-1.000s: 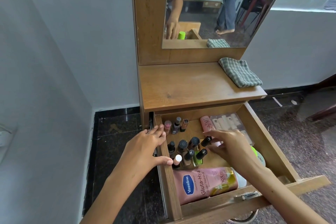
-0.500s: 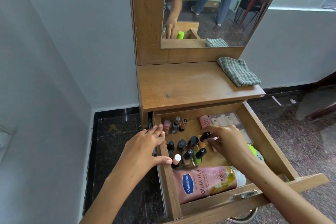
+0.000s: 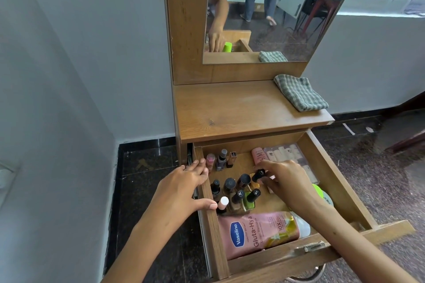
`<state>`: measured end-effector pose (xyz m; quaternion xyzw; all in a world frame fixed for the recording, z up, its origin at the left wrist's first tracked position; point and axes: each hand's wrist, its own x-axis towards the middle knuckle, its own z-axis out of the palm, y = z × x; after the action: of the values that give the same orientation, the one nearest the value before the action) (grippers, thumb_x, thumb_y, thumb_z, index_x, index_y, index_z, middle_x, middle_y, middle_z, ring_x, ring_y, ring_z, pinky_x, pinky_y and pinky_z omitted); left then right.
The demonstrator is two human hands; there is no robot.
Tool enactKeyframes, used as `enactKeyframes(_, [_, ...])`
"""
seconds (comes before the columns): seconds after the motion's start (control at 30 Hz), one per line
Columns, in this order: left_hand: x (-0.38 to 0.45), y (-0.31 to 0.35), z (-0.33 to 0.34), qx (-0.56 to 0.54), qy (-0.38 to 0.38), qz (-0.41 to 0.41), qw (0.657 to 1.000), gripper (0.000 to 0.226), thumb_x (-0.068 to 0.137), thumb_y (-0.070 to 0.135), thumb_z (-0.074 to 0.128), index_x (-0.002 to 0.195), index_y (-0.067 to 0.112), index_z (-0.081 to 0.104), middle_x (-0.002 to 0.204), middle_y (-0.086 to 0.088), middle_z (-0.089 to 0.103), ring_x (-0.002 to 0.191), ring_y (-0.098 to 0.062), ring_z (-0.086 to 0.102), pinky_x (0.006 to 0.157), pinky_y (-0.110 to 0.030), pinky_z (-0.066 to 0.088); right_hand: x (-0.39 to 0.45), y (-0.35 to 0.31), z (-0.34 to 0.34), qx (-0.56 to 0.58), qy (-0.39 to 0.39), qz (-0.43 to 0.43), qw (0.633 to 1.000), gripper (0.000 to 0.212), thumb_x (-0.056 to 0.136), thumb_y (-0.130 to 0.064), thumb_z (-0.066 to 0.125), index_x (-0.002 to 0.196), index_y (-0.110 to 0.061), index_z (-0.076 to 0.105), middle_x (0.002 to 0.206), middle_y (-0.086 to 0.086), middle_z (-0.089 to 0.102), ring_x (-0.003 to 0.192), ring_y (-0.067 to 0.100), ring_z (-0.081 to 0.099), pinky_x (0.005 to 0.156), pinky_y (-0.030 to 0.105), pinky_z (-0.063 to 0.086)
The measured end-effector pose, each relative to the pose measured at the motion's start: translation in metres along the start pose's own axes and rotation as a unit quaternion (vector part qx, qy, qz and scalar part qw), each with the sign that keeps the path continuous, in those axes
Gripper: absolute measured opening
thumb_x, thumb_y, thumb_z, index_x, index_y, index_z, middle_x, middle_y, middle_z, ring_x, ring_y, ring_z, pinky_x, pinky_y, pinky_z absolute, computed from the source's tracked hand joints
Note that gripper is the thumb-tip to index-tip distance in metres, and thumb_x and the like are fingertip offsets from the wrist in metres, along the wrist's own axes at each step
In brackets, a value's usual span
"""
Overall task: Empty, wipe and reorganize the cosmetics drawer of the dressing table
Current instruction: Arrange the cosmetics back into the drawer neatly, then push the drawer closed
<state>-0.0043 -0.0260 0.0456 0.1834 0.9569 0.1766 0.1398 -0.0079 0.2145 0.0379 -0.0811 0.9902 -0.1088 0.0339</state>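
The wooden drawer (image 3: 326, 167) of the dressing table stands pulled out, full of cosmetics. My left hand (image 3: 184, 188) rests on the drawer's left wall (image 3: 211, 232), thumb on the inner side. My right hand (image 3: 282, 181) reaches in and pinches a black-capped nail polish bottle (image 3: 258, 175). Several more small bottles (image 3: 232, 187) stand in the left half. A pink Vaseline lotion bottle (image 3: 262, 232) lies along the front. A pink tube (image 3: 258, 155) and a clear case of pale tubes (image 3: 287, 153) lie at the back right. A green-lidded jar (image 3: 323, 195) is partly hidden by my right wrist.
A folded green checked cloth (image 3: 300, 93) lies on the right of the tabletop (image 3: 230, 108). The mirror (image 3: 276, 7) above reflects a standing person's legs. A grey wall is at the left, dark floor tiles (image 3: 147, 179) below it.
My right hand has slid slightly back and left in the drawer and closed its fingers on the black-capped bottle. My left hand has stayed on the drawer wall.
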Motion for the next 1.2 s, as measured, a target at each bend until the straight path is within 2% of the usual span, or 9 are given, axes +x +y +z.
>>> enactKeyframes(0.33, [-0.001,0.001,0.000,0.006,0.000,-0.006,1.000,0.082,0.079,0.058,0.056,0.146,0.031,0.016,0.153,0.016,0.001,0.143,-0.010,0.006,0.113,-0.027,0.015,-0.003,-0.001,0.002,-0.010,0.022,-0.014,1.000,0.028,0.086,-0.026,0.067,0.114,-0.028,0.065,0.097,-0.003,0.073,0.090,0.018,0.068,0.083,0.036,0.053])
enactKeyframes(0.43, [0.000,-0.002,0.003,-0.003,0.006,0.000,1.000,0.083,0.078,0.059,0.057,0.146,0.030,0.019,0.153,0.016,0.002,0.142,-0.007,0.007,0.113,-0.026,0.014,-0.005,0.001,0.002,-0.018,0.035,-0.019,0.999,0.035,0.085,-0.026,0.068,0.119,-0.028,0.061,0.101,-0.005,0.072,0.093,0.019,0.067,0.081,0.036,0.053])
enactKeyframes(0.53, [0.000,-0.005,0.007,-0.020,0.021,0.004,1.000,0.084,0.076,0.059,0.059,0.145,0.031,0.020,0.151,0.017,0.002,0.142,-0.006,0.008,0.113,-0.026,0.015,-0.016,0.005,-0.004,-0.003,0.072,-0.014,0.997,0.039,0.081,-0.022,0.072,0.118,-0.027,0.060,0.100,-0.008,0.072,0.088,0.017,0.068,0.076,0.033,0.055])
enactKeyframes(0.67, [-0.006,-0.007,0.010,-0.041,0.064,0.031,0.997,0.082,0.077,0.057,0.059,0.144,0.028,0.021,0.145,0.020,0.000,0.136,0.005,0.001,0.107,-0.016,0.003,-0.051,0.009,-0.014,0.032,0.161,-0.031,0.986,0.023,0.081,-0.017,0.073,0.103,-0.025,0.068,0.093,-0.011,0.073,0.076,0.012,0.069,0.062,0.032,0.057])
enactKeyframes(0.77, [-0.022,-0.001,0.012,-0.035,0.097,0.048,0.994,0.074,0.081,0.056,0.051,0.143,0.029,0.021,0.150,0.017,0.007,0.131,0.009,-0.003,0.107,-0.016,-0.002,-0.088,0.007,-0.018,0.072,0.220,-0.032,0.972,0.013,0.089,-0.028,0.063,0.098,-0.022,0.070,0.092,-0.013,0.072,0.071,0.010,0.069,0.059,0.029,0.055])
enactKeyframes(0.87, [-0.055,0.010,0.017,-0.095,0.127,0.085,0.984,0.069,0.078,0.071,0.039,0.135,0.033,0.034,0.147,0.021,0.018,0.134,0.012,0.007,0.112,-0.015,0.002,-0.128,0.006,-0.014,0.108,0.254,-0.030,0.961,0.025,0.090,-0.033,0.055,0.101,-0.018,0.072,0.099,-0.011,0.070,0.082,0.007,0.068,0.071,0.025,0.054])
enactKeyframes(0.97, [-0.092,0.018,0.026,-0.156,0.115,0.133,0.972,0.071,0.071,0.081,0.038,0.127,0.038,0.046,0.143,0.026,0.028,0.132,0.017,0.015,0.111,-0.018,0.008,-0.161,0.006,0.004,0.098,0.282,-0.066,0.952,0.030,0.088,-0.028,0.058,0.107,-0.010,0.071,0.116,-0.003,0.067,0.110,0.010,0.062,0.094,0.028,0.049])
enactKeyframes(1.1, [-0.112,0.014,0.042,-0.123,0.117,0.214,0.962,0.055,0.076,0.070,0.052,0.120,0.037,0.058,0.137,0.020,0.043,0.131,0.005,0.032,0.113,-0.024,0.018,-0.182,0.013,0.031,0.049,0.276,-0.098,0.955,0.037,0.087,-0.026,0.059,0.117,-0.006,0.064,0.130,0.004,0.059,0.126,0.015,0.051,0.101,0.040,0.043])
enactKeyframes(1.2, [-0.111,0.011,0.047,-0.095,0.133,0.248,0.955,0.036,0.083,0.057,0.052,0.111,0.038,0.065,0.135,0.016,0.049,0.130,-0.001,0.037,0.107,-0.026,0.028,-0.184,0.017,0.044,0.022,0.287,-0.108,0.952,0.038,0.085,-0.013,0.057,0.121,-0.003,0.060,0.136,0.007,0.053,0.130,0.019,0.047,0.101,0.043,0.042])
